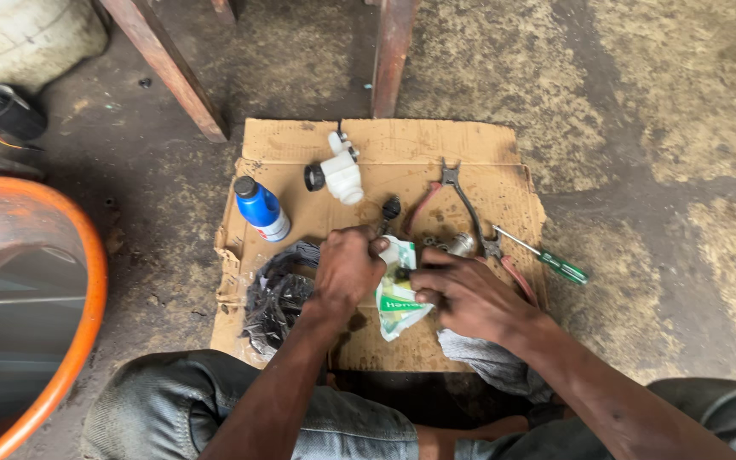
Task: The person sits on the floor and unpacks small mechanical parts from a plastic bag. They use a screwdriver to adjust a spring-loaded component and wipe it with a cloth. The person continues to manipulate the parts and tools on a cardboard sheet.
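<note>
A person is sitting on a dirty concrete floor, looking down at a flat sheet of cardboard [470, 153] lying between their knees. Both hands are meeting over the middle of the cardboard on a small green and white plastic packet [398, 294]. The left hand [347, 268] is closing its fingers around the packet's upper left edge, gripping it from above. The right hand [462, 294] is pinching the packet's right side with curled fingers, so the packet is sitting directly between the two hands and touching both. Just left of the left hand, a black, greasy rubber part [278, 294] is lying on the cardboard. A blue bottle [261, 209] is lying farther up on the left, with a white plastic reservoir [340, 170] near the top centre. To the right, red-handled pliers [457, 209] and a green-handled screwdriver [547, 260] are resting just beyond the right hand.
</note>
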